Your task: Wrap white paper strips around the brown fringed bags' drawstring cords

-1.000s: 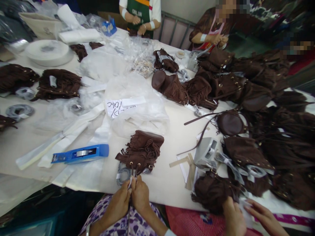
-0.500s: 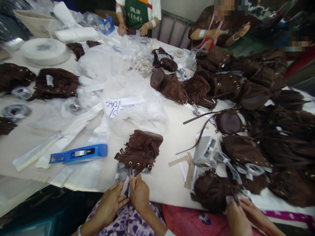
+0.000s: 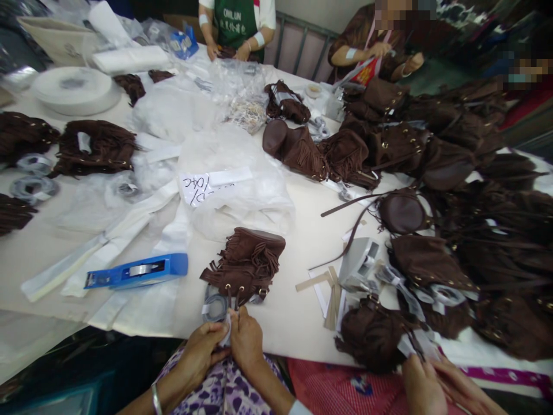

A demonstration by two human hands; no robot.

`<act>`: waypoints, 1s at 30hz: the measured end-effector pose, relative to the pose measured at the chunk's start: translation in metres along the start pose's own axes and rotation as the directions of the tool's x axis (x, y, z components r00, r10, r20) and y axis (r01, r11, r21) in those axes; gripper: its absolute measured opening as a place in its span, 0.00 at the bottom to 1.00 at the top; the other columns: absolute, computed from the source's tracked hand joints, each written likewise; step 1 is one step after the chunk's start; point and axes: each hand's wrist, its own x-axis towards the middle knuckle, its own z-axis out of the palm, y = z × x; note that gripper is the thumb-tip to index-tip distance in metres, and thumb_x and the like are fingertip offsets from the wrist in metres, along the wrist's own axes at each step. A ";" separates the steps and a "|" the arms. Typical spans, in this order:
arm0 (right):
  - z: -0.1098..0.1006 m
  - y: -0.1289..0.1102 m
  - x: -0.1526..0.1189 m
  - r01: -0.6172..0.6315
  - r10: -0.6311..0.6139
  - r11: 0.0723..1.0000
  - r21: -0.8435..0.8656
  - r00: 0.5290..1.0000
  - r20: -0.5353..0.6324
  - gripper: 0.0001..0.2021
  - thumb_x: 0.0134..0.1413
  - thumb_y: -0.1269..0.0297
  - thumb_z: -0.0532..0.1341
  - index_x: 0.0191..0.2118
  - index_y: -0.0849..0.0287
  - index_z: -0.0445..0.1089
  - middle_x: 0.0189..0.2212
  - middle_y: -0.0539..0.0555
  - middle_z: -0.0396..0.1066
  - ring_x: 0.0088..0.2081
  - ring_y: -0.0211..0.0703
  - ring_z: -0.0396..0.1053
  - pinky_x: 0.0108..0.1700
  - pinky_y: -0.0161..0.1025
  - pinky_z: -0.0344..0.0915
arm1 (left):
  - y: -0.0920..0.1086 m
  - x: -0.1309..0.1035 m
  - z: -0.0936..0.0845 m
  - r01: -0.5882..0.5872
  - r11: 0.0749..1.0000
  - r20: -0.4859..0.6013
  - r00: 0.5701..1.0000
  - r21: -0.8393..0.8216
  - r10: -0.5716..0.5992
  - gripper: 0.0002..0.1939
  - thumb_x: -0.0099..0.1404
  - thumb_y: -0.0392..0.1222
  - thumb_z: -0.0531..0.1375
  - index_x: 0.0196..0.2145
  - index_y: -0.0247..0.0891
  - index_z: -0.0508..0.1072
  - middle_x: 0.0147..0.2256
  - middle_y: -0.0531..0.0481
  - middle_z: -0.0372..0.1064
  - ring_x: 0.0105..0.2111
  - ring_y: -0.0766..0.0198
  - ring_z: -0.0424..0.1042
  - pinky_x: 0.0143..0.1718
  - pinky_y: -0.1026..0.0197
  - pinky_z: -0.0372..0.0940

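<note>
A dark brown fringed drawstring bag (image 3: 248,256) lies on the table in front of me, its mouth with two gold eyelets facing me. Two thin brown cords (image 3: 233,301) run from the eyelets down to my hands. My right hand (image 3: 246,340) is closed around the cords. Beside it, my left hand (image 3: 201,349) pinches a small white slip (image 3: 227,331) against the cords, thumb on top. A coiled strap in grey wrapping (image 3: 215,305) lies just left of the bag's mouth, partly under it.
A blue tape dispenser (image 3: 142,270) lies to the left, a grey tape dispenser (image 3: 359,262) to the right. Brown bags (image 3: 432,259) are heaped on the right. Clear plastic bags (image 3: 242,190) cover the table's middle. A co-worker's hands (image 3: 425,380) handle another bag at lower right.
My left hand has shifted its grip on the white slip, which was tilted outward and is now upright and mostly covered by the fingers. My right hand and the bag stay nearly in place.
</note>
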 end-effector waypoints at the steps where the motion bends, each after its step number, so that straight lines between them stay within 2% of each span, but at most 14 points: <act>1: 0.000 -0.001 0.001 -0.011 0.010 1.000 0.021 1.000 0.023 0.15 0.69 0.56 0.50 0.40 0.54 0.72 0.24 0.59 0.76 0.26 0.50 0.75 0.25 0.42 0.62 | -0.001 0.001 0.000 -0.021 1.000 0.003 1.000 0.007 0.021 0.17 0.45 0.43 0.74 0.25 0.36 0.71 0.25 0.52 0.72 0.29 0.61 0.72 0.33 0.55 0.74; 4: 0.002 -0.002 0.003 -0.045 0.038 0.995 0.086 0.996 0.084 0.19 0.70 0.55 0.46 0.38 0.57 0.71 0.25 0.59 0.75 0.27 0.51 0.75 0.26 0.43 0.61 | -0.004 0.001 -0.001 -0.078 0.997 0.018 0.997 0.028 0.078 0.23 0.38 0.51 0.76 0.24 0.36 0.71 0.26 0.53 0.71 0.31 0.60 0.71 0.34 0.55 0.73; 6: 0.005 -0.001 0.004 -0.077 0.061 0.988 0.132 0.991 0.121 0.21 0.70 0.53 0.44 0.37 0.57 0.69 0.25 0.58 0.75 0.27 0.51 0.74 0.27 0.43 0.61 | -0.004 0.002 0.000 -0.111 0.992 0.016 0.994 0.052 0.110 0.25 0.37 0.54 0.75 0.24 0.36 0.71 0.26 0.53 0.70 0.31 0.60 0.70 0.34 0.55 0.73; 9: 0.005 0.000 0.006 -0.106 0.075 0.978 0.180 0.982 0.172 0.23 0.69 0.50 0.40 0.35 0.56 0.66 0.25 0.56 0.73 0.29 0.49 0.72 0.29 0.42 0.62 | -0.003 0.004 0.002 -0.164 0.978 0.018 0.986 0.125 0.163 0.24 0.40 0.55 0.74 0.24 0.38 0.68 0.25 0.55 0.68 0.30 0.60 0.68 0.31 0.56 0.71; 12: -0.001 0.001 0.007 -0.130 0.067 0.952 0.276 0.972 0.226 0.24 0.68 0.46 0.39 0.33 0.55 0.64 0.27 0.55 0.71 0.32 0.48 0.72 0.33 0.42 0.64 | 0.000 0.009 0.001 -0.204 0.942 0.002 0.977 0.268 0.212 0.20 0.45 0.54 0.70 0.24 0.39 0.67 0.23 0.56 0.66 0.28 0.61 0.67 0.29 0.58 0.69; 14: -0.008 0.002 0.008 -0.208 0.071 0.897 0.389 0.939 0.336 0.24 0.67 0.44 0.40 0.35 0.55 0.62 0.24 0.52 0.69 0.27 0.45 0.70 0.30 0.40 0.64 | 0.003 0.012 -0.001 -0.242 0.899 0.008 0.966 0.365 0.257 0.19 0.48 0.54 0.68 0.25 0.39 0.66 0.22 0.56 0.67 0.27 0.60 0.68 0.27 0.59 0.66; 16: -0.014 0.005 0.008 -0.296 0.050 0.832 0.469 0.882 0.468 0.21 0.66 0.43 0.43 0.38 0.55 0.61 0.20 0.47 0.65 0.20 0.42 0.66 0.23 0.37 0.62 | 0.004 0.016 -0.003 -0.290 0.853 0.040 0.952 0.435 0.303 0.19 0.50 0.56 0.66 0.26 0.40 0.66 0.22 0.56 0.68 0.26 0.59 0.69 0.27 0.59 0.64; 17: -0.015 0.007 0.007 -0.312 0.033 0.814 0.490 0.867 0.497 0.20 0.65 0.44 0.46 0.40 0.55 0.62 0.19 0.45 0.64 0.18 0.40 0.63 0.21 0.35 0.60 | 0.005 0.017 -0.004 -0.307 0.836 0.056 0.947 0.455 0.318 0.19 0.50 0.57 0.66 0.26 0.40 0.66 0.22 0.55 0.69 0.25 0.59 0.69 0.27 0.59 0.63; 18: -0.016 0.009 0.007 -0.297 0.022 0.811 0.504 0.876 0.481 0.17 0.64 0.46 0.50 0.42 0.56 0.62 0.19 0.45 0.64 0.17 0.39 0.63 0.20 0.34 0.59 | 0.004 0.018 -0.005 -0.320 0.826 0.068 0.943 0.465 0.326 0.19 0.50 0.57 0.66 0.27 0.39 0.66 0.22 0.54 0.70 0.26 0.58 0.70 0.28 0.59 0.63; 19: -0.015 0.012 0.006 -0.258 0.020 0.819 0.513 0.906 0.424 0.15 0.63 0.50 0.53 0.44 0.57 0.62 0.21 0.45 0.65 0.19 0.39 0.64 0.22 0.34 0.61 | 0.004 0.019 -0.006 -0.326 0.825 0.074 0.941 0.462 0.330 0.19 0.50 0.56 0.66 0.28 0.39 0.67 0.23 0.53 0.71 0.26 0.58 0.71 0.29 0.59 0.64; 21: -0.014 0.015 0.005 -0.174 0.037 0.834 0.524 0.965 0.261 0.14 0.60 0.58 0.57 0.49 0.57 0.62 0.25 0.47 0.67 0.24 0.40 0.68 0.27 0.35 0.65 | 0.003 0.020 -0.006 -0.329 0.843 0.078 0.941 0.425 0.328 0.20 0.50 0.54 0.67 0.31 0.38 0.68 0.26 0.51 0.74 0.30 0.56 0.73 0.33 0.58 0.66; 23: -0.012 0.015 0.004 -0.133 0.049 0.834 0.536 0.985 0.168 0.15 0.57 0.65 0.58 0.51 0.56 0.62 0.28 0.47 0.68 0.28 0.40 0.70 0.31 0.35 0.66 | 0.002 0.018 -0.005 -0.304 0.870 0.072 0.951 0.388 0.300 0.22 0.49 0.54 0.68 0.35 0.37 0.69 0.30 0.49 0.76 0.33 0.53 0.75 0.35 0.57 0.67; 27: -0.015 0.010 0.003 -0.117 0.022 0.852 0.511 0.982 0.188 0.09 0.58 0.69 0.57 0.45 0.54 0.65 0.27 0.46 0.70 0.27 0.40 0.70 0.31 0.34 0.64 | 0.005 0.011 -0.002 -0.239 0.918 0.123 0.970 0.317 0.210 0.29 0.50 0.57 0.68 0.44 0.37 0.71 0.37 0.45 0.78 0.39 0.51 0.76 0.36 0.56 0.69; 30: -0.018 0.007 0.004 -0.069 -0.011 0.897 0.436 0.984 0.177 0.07 0.60 0.69 0.56 0.44 0.55 0.65 0.28 0.48 0.72 0.29 0.41 0.72 0.33 0.34 0.64 | 0.009 0.006 -0.001 -0.239 0.909 0.200 0.963 0.340 0.179 0.26 0.53 0.57 0.66 0.44 0.36 0.74 0.38 0.46 0.78 0.40 0.51 0.76 0.37 0.57 0.69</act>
